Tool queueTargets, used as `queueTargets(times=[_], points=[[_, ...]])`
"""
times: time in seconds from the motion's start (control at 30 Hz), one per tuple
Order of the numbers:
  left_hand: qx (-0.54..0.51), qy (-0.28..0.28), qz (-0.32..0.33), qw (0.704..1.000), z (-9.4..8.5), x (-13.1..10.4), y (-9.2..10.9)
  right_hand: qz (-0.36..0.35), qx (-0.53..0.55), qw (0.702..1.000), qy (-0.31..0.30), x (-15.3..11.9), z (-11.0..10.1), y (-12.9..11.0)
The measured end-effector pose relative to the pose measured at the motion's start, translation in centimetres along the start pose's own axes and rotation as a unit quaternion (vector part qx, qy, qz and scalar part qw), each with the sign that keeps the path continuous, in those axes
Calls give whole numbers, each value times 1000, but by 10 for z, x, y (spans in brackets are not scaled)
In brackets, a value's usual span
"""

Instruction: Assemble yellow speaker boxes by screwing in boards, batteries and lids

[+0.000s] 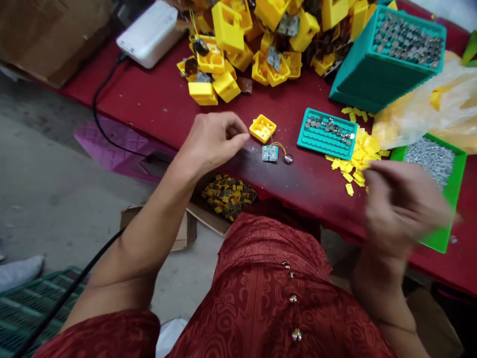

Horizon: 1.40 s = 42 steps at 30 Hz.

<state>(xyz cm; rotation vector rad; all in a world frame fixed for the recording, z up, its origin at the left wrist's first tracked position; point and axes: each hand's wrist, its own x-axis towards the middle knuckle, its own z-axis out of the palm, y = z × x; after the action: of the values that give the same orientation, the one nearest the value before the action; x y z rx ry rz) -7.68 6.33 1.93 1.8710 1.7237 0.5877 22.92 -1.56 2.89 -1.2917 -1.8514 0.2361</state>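
Near left hand [213, 138], case [263, 128]; board [270, 153]

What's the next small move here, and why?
Probably bring the left hand onto the open yellow case to steady it: the hand is right beside it, and the circuit board and wired disc lie outside the case.
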Motion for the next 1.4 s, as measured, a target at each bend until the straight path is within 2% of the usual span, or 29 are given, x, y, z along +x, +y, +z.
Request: queueTargets(times=[0.03, 0.07, 0.17, 0.23, 0.3, 0.4, 0.47, 0.57, 0.63, 0.7, 0.77, 0.83, 1.07, 1.27, 1.33, 1.4], points=[[-1, 22, 14, 1000, 2, 9, -5, -22, -6, 999, 32, 5, 16, 3], [7, 28, 42, 999, 5, 18, -11, -43, -6, 999, 5, 9, 33, 6], [19, -19, 138, 990, 16, 42, -26, -50, -49, 992, -109, 15, 83, 19], [28, -53, 165, 984, 22, 51, -30, -23, -94, 983, -156, 16, 104, 26], [47, -71, 163, 983, 24, 53, -28, 2, -116, 979, -170, 15, 111, 29], [85, -75, 145, 983, 20, 43, -14, 30, -49, 988, -141, 14, 103, 28], [103, -80, 143, 981, 15, 30, -1, 91, 52, 988, -117, 12, 91, 27], [96, -76, 147, 982, 11, 10, 17, 227, 205, 947, -100, 7, 76, 27], [61, -77, 118, 988, 14, -2, 26, 262, 229, 933, -90, -1, 71, 29], [10, -99, 81, 992, 20, -11, 31, 228, 168, 957, -68, -10, 70, 31], [-37, -122, 63, 990, 29, -18, 34, 163, 62, 984, -44, -18, 71, 32], [-72, -131, 59, 987, 37, -22, 34, 114, -26, 993, -30, -25, 73, 33], [-203, -146, -25, 968, 51, -29, 36, 92, -106, 988, -68, -34, 74, 36], [-261, -138, -132, 946, 58, -19, 42, 74, -114, 986, -99, -26, 67, 40], [-305, -132, -160, 929, 54, -14, 39, 72, -128, 985, -92, -14, 62, 38], [-391, -147, -176, 891, 44, -9, 32, 76, -157, 980, -95, 7, 57, 33]])
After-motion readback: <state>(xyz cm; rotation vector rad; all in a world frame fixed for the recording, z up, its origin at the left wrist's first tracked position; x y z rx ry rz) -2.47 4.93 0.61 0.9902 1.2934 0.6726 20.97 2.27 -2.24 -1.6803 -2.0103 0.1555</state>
